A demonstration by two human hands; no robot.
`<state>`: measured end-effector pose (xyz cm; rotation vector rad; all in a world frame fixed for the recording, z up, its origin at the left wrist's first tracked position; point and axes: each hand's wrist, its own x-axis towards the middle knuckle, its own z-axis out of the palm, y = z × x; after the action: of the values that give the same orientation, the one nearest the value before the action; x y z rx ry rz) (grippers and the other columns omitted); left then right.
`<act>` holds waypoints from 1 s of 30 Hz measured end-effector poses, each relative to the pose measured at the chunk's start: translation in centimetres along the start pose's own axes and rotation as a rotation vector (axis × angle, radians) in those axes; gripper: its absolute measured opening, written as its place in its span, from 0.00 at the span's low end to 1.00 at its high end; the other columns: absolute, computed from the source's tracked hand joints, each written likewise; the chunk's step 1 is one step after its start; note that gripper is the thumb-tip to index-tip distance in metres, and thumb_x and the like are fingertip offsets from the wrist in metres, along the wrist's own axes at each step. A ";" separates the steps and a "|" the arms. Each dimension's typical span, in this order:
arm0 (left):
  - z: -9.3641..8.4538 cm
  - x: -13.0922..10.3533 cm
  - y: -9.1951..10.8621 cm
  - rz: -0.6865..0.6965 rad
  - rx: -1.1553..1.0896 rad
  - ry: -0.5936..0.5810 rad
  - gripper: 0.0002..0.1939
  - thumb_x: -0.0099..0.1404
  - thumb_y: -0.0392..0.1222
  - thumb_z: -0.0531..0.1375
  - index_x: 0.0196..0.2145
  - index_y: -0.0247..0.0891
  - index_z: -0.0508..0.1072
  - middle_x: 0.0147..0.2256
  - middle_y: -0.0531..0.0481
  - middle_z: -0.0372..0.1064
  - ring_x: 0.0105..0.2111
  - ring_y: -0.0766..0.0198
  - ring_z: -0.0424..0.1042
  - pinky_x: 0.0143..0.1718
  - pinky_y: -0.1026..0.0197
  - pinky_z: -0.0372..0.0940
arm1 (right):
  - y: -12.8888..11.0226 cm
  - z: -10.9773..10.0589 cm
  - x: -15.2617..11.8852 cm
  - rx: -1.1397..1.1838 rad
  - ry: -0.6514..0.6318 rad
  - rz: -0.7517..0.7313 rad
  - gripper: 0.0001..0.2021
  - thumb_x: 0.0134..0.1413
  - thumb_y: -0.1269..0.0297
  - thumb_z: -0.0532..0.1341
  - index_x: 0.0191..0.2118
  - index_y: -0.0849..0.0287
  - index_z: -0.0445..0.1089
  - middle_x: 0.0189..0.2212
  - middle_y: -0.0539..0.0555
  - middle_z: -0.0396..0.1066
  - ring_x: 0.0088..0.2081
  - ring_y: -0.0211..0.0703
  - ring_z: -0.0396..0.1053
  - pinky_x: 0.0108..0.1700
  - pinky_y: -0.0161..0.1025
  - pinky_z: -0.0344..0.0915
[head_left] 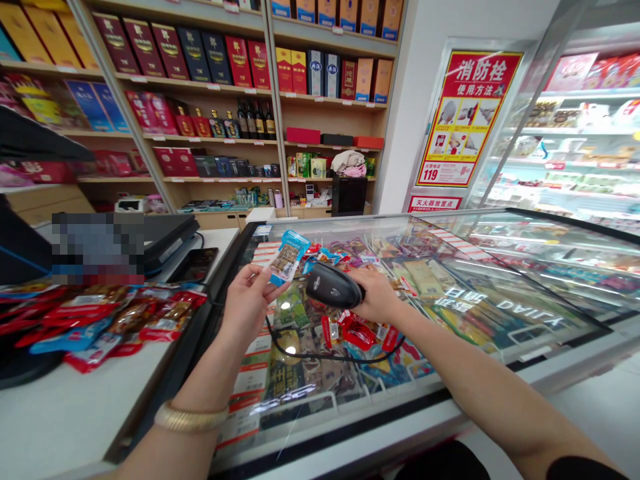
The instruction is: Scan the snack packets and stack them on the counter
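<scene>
Between the thumb and fingers of my left hand (253,293) is a small blue-and-clear snack packet (289,257), its brown contents showing through the front. My right hand (376,293) is wrapped round the handle of a black barcode scanner (333,285), whose head points left toward the packet, a short gap apart. The scanner's black cable (330,358) loops over the glass below. Red and blue snack packets (357,331) lie on the glass top under and behind the scanner. The right fingers are partly hidden behind the scanner.
Under my arms is a glass-topped freezer (500,293) full of packaged goods. A white counter (100,407) at left bears a heap of red and blue snack packets (133,317) and a dark device (173,233). Shelves of boxes and bottles (255,120) stand behind.
</scene>
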<state>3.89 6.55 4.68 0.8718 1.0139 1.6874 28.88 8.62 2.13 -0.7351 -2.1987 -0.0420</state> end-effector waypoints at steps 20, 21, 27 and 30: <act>-1.3 0.3 1.9 0.099 -0.013 0.182 0.15 0.50 0.40 0.66 0.25 0.38 0.61 0.25 0.54 0.70 0.27 0.66 0.74 0.42 0.51 0.74 | 0.8 0.1 -0.4 -0.039 0.028 -0.014 0.14 0.47 0.64 0.61 0.42 0.58 0.71 0.35 0.58 0.77 0.37 0.49 0.74 0.40 0.42 0.68; -2.1 0.4 2.5 0.108 -0.009 0.226 0.15 0.50 0.40 0.66 0.24 0.38 0.61 0.25 0.53 0.71 0.28 0.66 0.74 0.41 0.52 0.74 | 0.8 0.1 -0.4 -0.042 0.027 -0.010 0.14 0.47 0.64 0.61 0.43 0.58 0.71 0.36 0.58 0.77 0.37 0.49 0.74 0.40 0.42 0.68; -8.5 0.8 6.6 0.335 0.334 0.439 0.12 0.53 0.42 0.66 0.25 0.39 0.64 0.26 0.54 0.69 0.34 0.61 0.74 0.41 0.56 0.72 | 0.6 -0.1 -0.3 -0.045 0.033 -0.004 0.14 0.46 0.64 0.61 0.42 0.57 0.71 0.35 0.58 0.77 0.36 0.50 0.74 0.39 0.43 0.69; -11.6 1.1 8.8 0.499 0.787 0.530 0.09 0.56 0.44 0.64 0.27 0.41 0.66 0.28 0.54 0.72 0.37 0.56 0.74 0.43 0.53 0.69 | 0.7 -0.1 -0.4 -0.064 0.036 -0.009 0.14 0.46 0.64 0.62 0.42 0.57 0.72 0.36 0.58 0.77 0.36 0.50 0.73 0.39 0.43 0.69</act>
<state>-9.81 3.05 8.14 1.2800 2.0347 2.0055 29.50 9.00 1.75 -0.7539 -2.1748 -0.1294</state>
